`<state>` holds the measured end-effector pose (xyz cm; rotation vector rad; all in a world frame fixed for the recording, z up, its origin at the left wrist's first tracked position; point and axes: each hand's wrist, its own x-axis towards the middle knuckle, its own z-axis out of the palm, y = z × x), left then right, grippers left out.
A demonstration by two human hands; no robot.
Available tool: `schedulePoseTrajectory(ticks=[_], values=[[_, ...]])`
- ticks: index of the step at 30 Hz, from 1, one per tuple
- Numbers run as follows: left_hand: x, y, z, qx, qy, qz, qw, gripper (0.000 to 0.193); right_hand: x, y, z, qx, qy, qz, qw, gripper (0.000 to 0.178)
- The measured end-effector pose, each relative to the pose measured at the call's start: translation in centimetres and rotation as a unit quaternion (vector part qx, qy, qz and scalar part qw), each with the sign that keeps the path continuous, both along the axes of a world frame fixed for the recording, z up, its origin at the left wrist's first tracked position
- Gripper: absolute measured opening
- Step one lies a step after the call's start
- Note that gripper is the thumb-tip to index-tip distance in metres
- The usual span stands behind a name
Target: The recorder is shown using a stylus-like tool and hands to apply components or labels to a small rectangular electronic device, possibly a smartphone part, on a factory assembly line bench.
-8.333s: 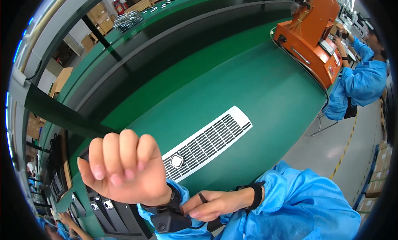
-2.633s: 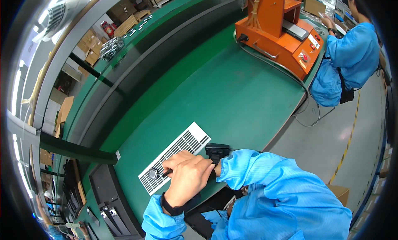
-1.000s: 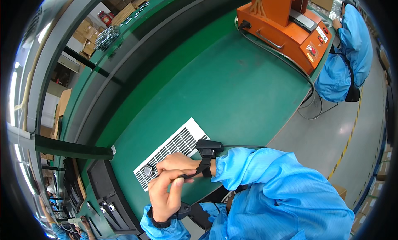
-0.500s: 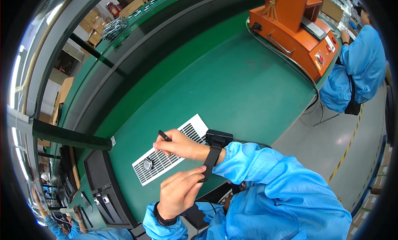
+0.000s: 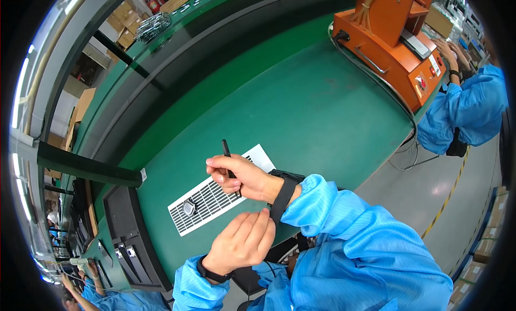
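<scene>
My right hand [image 5: 244,177] grips a slim black pen-like tool [image 5: 226,149], held upright in the curled fingers. Around my right wrist runs a wide black wrist strap [image 5: 284,199] with a dark box partly hidden behind it. The bunched fingers of my left hand [image 5: 240,241] are at the strap's lower end; their tips are partly hidden. Beneath and beyond the hands lies a white sheet [image 5: 261,156] with a grid of dark cells. On its left part rests a small square silver-and-black piece [image 5: 189,207], apart from both hands.
To the left is a black tray [image 5: 114,210] with two dark strips bearing metal ends. An orange machine [image 5: 376,47] with a cable [image 5: 396,98] stands at the far right of the green table [image 5: 301,112]. Beside it sits a co-worker in blue [image 5: 462,112]; another person works at lower left.
My right hand has turned, bringing the pen-like tool more upright. My left hand has shifted slightly right, its fingers more bunched at the strap. The co-worker's hands have moved near the orange machine.
</scene>
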<state>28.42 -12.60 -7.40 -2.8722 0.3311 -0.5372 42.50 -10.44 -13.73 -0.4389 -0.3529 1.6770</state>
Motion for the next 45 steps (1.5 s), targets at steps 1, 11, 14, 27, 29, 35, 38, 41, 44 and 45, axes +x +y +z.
schedulePoseTrajectory(ticks=[1, 11, 14, 27, 29, 35, 38, 41, 44, 45], values=[[0.0, 0.1, -0.2, -0.001, 0.0, 0.001, 1.0, 0.017, 0.0, 0.1, -0.1, -0.002, 0.012, -0.007, 1.0, 0.024], [0.7, -0.3, -1.4, -0.015, -0.005, -0.007, 1.0, 0.013, 0.3, 0.2, -0.3, -0.007, 0.057, -0.021, 0.998, 0.02], [1.0, -0.4, -1.6, -0.005, -0.002, -0.012, 1.0, 0.01, 0.4, 0.2, -0.4, -0.01, 0.06, -0.024, 0.998, 0.02], [1.3, -1.3, -3.1, -0.042, -0.012, 0.074, 0.996, 0.036, 2.0, 0.5, 0.0, -0.031, 0.137, -0.084, 0.986, 0.018], [1.7, -2.4, -3.0, -0.086, -0.014, 0.11, 0.99, 0.035, 2.1, 0.4, 0.0, -0.043, 0.142, -0.103, 0.983, 0.018], [2.3, -4.6, -2.5, -0.17, 0.001, 0.077, 0.982, 0.025, 2.7, 0.3, -0.3, -0.022, 0.14, -0.119, 0.983, 0.018], [2.2, -5.3, -2.8, -0.249, 0.02, 0.048, 0.967, 0.024, 2.5, 0.3, 0.0, -0.022, 0.14, -0.115, 0.983, 0.019], [2.2, -5.5, -3.2, -0.325, 0.033, 0.052, 0.944, 0.024, 2.7, 0.1, 0.1, -0.02, 0.132, -0.12, 0.984, 0.019], [2.3, -5.5, -3.1, -0.39, 0.027, 0.073, 0.917, 0.021, 2.8, 0.1, 0.2, -0.012, 0.111, -0.143, 0.984, 0.02], [2.2, -5.1, -2.7, -0.452, 0.035, 0.097, 0.886, 0.02, 2.8, 0.2, 0.2, -0.005, 0.094, -0.154, 0.984, 0.02]])
